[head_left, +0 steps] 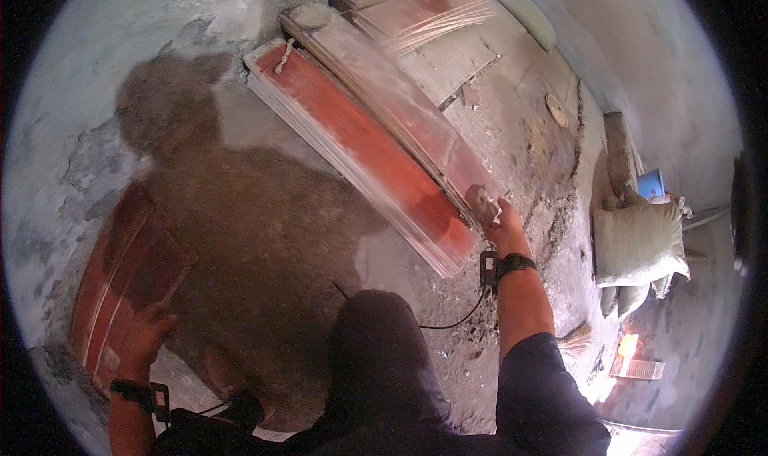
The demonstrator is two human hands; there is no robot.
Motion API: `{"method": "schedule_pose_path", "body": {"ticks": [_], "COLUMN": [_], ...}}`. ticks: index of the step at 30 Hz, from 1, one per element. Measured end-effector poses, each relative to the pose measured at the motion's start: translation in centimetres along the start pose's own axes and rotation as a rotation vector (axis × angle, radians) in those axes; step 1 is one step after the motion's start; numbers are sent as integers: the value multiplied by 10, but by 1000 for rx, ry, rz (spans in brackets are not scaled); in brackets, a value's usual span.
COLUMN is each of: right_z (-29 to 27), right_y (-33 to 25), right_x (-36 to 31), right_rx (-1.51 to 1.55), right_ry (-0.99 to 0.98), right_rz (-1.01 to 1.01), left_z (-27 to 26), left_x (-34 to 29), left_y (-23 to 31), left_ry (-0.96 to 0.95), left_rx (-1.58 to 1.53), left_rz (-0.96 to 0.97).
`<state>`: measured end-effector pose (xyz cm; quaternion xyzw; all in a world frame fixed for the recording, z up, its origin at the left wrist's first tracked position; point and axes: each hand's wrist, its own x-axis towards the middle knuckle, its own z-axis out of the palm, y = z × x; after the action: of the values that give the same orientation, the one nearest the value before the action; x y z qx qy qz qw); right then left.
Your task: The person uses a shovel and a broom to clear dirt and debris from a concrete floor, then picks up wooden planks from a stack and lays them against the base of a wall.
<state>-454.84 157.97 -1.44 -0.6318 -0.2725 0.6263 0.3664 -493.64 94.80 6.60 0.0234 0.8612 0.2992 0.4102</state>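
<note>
My right hand (pixel 505 226) reaches forward and closes on a small greyish-brown lump (pixel 482 202), which looks soft, at the near end of a long dusty board (pixel 400 108). Beside that board, to its left, lies a long red board (pixel 360 148) with pale thin lines along its left edge and a short twisted piece (pixel 284 57) at its far end. My left hand (pixel 150 334) hangs low on the left in shadow. Its fingers are loosely bent and apart, with nothing visible in them, near reddish panels (pixel 132 268) against the wall.
Thin pale sticks (pixel 448 24) lie on another board at the back. A round tan disc (pixel 557 110) rests on the rough dirty surface at right. Further right are a stuffed sack (pixel 640 244), a blue container (pixel 650 184) and a straw broom (pixel 575 341). A black cable (pixel 456 324) trails from my right wrist.
</note>
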Motion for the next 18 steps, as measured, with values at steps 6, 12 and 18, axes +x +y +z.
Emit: {"method": "schedule_pose_path", "body": {"ticks": [6, 12, 18], "right_z": [-11, -23, -9], "right_y": [4, 3, -10], "right_x": [6, 12, -15], "right_rx": [-36, -161, -1471], "right_ry": [-30, -88, 95], "right_rz": [33, 20, -616], "left_z": [5, 9, 7], "left_x": [-12, -12, -4], "left_y": [23, 29, 16], "left_ry": [-4, 2, -13], "left_rx": [40, 22, -198], "left_rz": [-40, 37, 22]}}
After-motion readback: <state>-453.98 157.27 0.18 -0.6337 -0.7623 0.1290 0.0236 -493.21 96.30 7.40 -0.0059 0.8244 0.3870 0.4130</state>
